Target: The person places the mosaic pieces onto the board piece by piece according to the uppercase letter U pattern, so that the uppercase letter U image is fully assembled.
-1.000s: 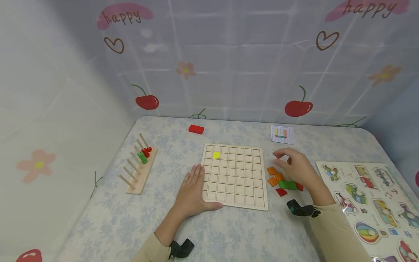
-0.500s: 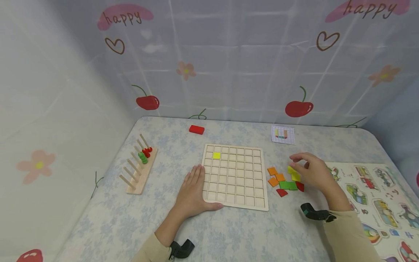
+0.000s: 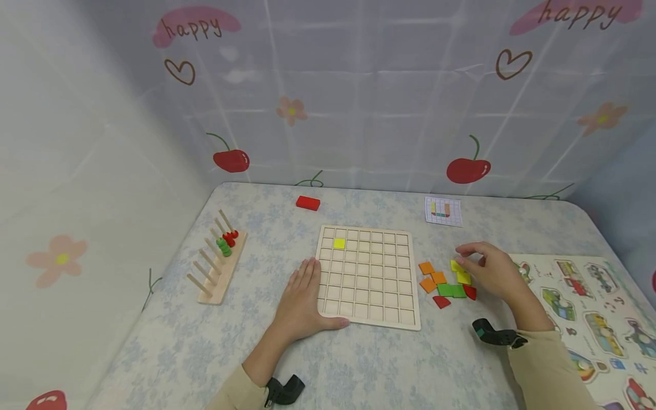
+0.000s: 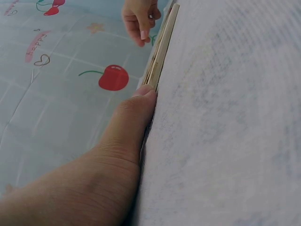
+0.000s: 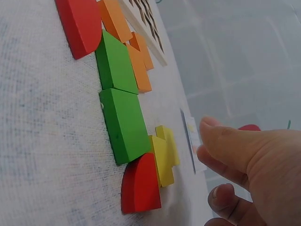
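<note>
Left hand (image 3: 301, 302): fingers straight, touching wooden grid board (image 3: 374, 279). Right hand (image 3: 490, 272): empty, fingers loosely bent, near two yellow square tiles (image 3: 464, 278).

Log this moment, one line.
left hand: touching grid board | right hand: near loose yellow tiles, no grip visible | on grid board: one yellow tile

The right hand (image 3: 489, 273) has moved farther right of the board (image 3: 369, 276), and two yellow blocks (image 3: 463, 278) now show just beside it.
</note>
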Demonstrator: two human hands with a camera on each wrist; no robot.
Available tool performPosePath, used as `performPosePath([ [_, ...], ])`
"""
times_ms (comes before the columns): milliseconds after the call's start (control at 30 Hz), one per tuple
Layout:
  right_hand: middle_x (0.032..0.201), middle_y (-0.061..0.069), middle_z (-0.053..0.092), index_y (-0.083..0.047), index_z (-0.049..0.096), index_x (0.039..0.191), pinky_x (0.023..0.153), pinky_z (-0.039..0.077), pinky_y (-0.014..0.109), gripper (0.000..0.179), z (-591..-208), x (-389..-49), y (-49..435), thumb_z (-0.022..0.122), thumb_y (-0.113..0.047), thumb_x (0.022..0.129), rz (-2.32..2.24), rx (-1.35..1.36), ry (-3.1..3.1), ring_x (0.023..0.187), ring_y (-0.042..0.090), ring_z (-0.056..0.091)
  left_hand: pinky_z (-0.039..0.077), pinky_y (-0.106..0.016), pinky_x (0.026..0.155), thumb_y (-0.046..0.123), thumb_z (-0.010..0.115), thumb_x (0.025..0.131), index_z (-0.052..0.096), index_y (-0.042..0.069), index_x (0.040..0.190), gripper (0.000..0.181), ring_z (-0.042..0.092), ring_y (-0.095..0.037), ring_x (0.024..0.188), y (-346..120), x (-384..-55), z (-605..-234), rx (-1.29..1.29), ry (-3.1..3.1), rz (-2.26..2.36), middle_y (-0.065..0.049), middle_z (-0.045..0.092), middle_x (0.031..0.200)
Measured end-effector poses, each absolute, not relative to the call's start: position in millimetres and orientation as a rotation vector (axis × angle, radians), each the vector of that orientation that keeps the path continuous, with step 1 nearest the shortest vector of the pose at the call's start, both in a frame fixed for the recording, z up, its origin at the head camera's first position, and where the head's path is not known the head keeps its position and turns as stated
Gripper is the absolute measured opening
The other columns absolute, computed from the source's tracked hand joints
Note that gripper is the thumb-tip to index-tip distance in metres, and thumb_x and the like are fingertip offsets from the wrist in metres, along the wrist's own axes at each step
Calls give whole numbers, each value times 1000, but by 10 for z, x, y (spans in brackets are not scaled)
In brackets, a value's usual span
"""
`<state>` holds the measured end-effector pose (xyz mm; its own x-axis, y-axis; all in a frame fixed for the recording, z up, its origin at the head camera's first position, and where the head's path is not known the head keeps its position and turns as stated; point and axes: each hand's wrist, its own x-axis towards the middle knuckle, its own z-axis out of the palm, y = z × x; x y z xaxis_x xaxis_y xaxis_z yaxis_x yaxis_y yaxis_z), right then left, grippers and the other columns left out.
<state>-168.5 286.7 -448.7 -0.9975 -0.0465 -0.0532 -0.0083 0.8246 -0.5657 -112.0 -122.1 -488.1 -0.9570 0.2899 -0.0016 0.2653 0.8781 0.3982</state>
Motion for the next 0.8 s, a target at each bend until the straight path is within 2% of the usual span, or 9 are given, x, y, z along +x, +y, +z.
performPosePath([
  [567,122,18,61,-7,65,125,63,41,29,39,-4511,-1708,2874,64,-35,97,-880,-6,2894,85,24,49,9,-46,126,88,64,62,2,4,159,142,0,-24,156,-1233,-1132,-4905,433,2973,607,-11,2,168],
  [800,122,19,61,-6,66,123,64,43,29,38,-4531,-1710,2886,66,-32,96,-889,-41,2874,85,25,50,12,-48,126,87,65,63,6,2,159,141,3,-26,156,-1231,-1126,-4904,452,2990,627,-13,5,168],
])
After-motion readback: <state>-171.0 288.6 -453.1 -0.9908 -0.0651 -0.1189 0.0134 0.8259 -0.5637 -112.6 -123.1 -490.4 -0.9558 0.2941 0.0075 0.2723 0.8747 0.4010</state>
